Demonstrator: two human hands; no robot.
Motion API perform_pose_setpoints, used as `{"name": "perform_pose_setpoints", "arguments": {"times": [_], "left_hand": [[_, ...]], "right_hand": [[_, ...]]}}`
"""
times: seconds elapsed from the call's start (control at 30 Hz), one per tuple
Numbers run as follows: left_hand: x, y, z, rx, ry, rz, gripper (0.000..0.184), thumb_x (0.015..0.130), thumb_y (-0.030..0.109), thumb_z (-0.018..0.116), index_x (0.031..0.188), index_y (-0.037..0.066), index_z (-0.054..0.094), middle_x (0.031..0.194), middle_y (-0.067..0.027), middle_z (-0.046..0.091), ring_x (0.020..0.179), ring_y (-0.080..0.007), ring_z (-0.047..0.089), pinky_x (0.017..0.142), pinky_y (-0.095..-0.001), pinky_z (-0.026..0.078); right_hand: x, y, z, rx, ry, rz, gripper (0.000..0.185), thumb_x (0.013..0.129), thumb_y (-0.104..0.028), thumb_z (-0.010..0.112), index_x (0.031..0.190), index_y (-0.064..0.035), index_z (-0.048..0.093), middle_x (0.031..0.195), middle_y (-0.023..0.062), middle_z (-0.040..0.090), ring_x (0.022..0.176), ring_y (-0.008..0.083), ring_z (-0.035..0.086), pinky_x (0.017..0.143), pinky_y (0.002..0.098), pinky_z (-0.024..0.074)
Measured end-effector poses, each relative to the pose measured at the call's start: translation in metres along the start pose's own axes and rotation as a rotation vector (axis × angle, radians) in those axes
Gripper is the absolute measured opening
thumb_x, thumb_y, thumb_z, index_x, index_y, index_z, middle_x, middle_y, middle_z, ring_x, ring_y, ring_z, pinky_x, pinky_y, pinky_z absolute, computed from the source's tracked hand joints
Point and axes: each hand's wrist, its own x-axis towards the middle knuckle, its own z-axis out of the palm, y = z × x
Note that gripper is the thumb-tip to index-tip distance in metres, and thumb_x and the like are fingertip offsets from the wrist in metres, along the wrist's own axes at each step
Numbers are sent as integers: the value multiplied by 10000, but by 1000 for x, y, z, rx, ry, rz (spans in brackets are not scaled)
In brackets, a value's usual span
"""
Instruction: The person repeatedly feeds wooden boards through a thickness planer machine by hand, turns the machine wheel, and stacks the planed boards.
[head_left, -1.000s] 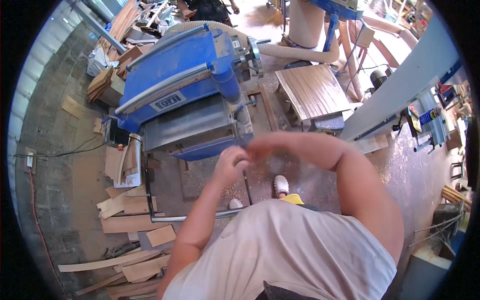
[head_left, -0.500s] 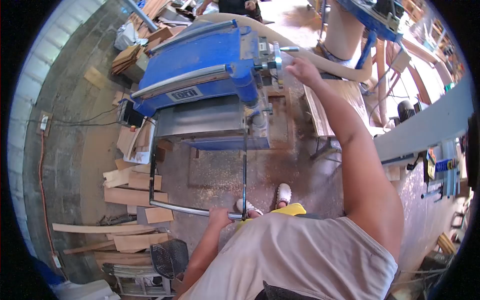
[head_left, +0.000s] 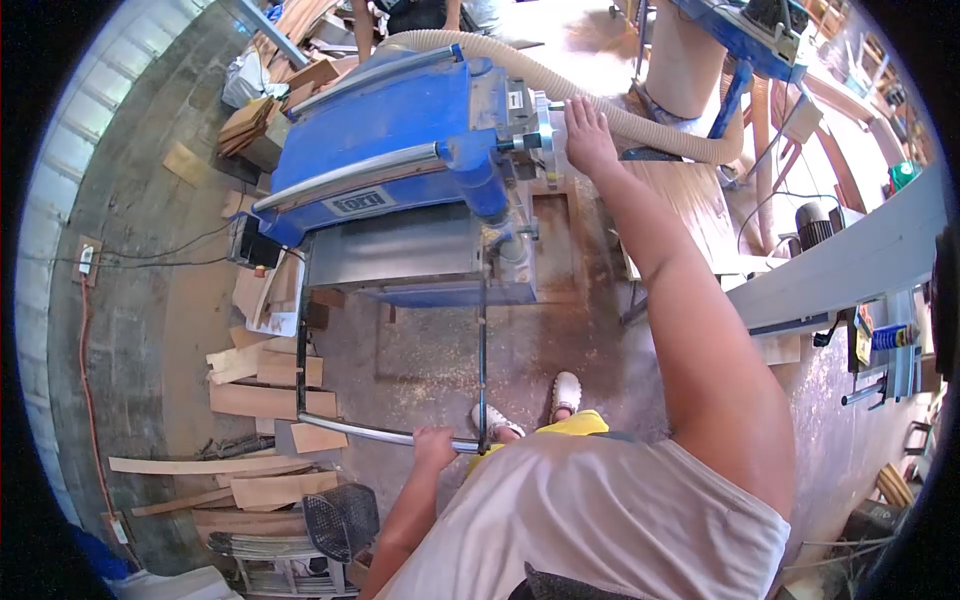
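Observation:
A blue thickness planer (head_left: 385, 125) with a metal bed (head_left: 395, 248) stands in front of me. From it a frame reaches toward me, ending in a shiny metal roller bar (head_left: 370, 432). My left hand (head_left: 434, 447) is closed around the right part of that bar. At the planer's right side is a handwheel (head_left: 546, 130) with a small handle (head_left: 557, 105). My right hand (head_left: 588, 138) is against or just beside the wheel, its fingers stretched out near the handle. Whether the palm touches the wheel cannot be made out.
Wood offcuts (head_left: 270, 402) lie along the floor at left, near a mesh basket (head_left: 340, 520). A ribbed hose (head_left: 640, 128) curves behind the planer to the right. Beyond the machine another person's arms (head_left: 364, 28) show. A wooden-topped table (head_left: 680, 205) stands under my right arm.
My right hand has gone from a curled fist to stretched fingers beside the handwheel, whose handle has shifted. My left hand stays on the roller bar. The other person's arms have lowered.

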Motion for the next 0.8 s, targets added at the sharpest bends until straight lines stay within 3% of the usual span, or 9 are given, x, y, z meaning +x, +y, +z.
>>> {"name": "perform_pose_setpoints", "arguments": {"times": [0.13,0.23,0.53,0.6,0.73,0.8], "left_hand": [[2,2,-5,-10,-8,18,161,663,317,673,739,176,665,843,-43,675,879,-245,632,885,-436,390],[3,1,-6,19,-87,-16,170,667,326,666,750,177,679,851,-49,677,884,-248,631,892,-433,392],[1,3,-10,61,-58,2,150,671,292,652,765,179,677,838,-50,677,879,-250,632,877,-428,404],[2,0,-5,24,-53,10,153,667,295,657,767,180,671,822,-47,676,857,-257,635,854,-431,408],[1,-4,3,33,-41,17,161,664,301,661,764,175,670,813,-51,676,836,-262,637,833,-434,410],[1,-3,3,50,-31,31,171,658,309,666,757,170,671,805,-60,675,824,-264,636,819,-434,410]], "right_hand": [[-1,-1,-1,-1,-19,14,590,907,-100,320,1470,-42,153,1545,117,139,1433,271,113,1122,499,203],[-1,-1,1,-6,35,6,629,872,-102,394,1457,-27,178,1533,135,168,1426,287,138,1103,518,241],[-3,-2,-1,2,22,11,633,876,-89,385,1464,-30,160,1540,123,151,1430,278,128,1098,519,248],[-2,-3,-2,-44,-38,26,589,924,-101,310,1477,-42,117,1551,111,114,1436,270,97,1103,514,236],[-2,-3,0,-35,22,14,623,885,-92,365,1468,-33,153,1540,121,151,1431,275,123,1089,529,253],[-2,-4,-2,-93,-39,34,585,933,-110,305,1481,-48,110,1555,102,100,1437,266,93,1099,523,239]]}}
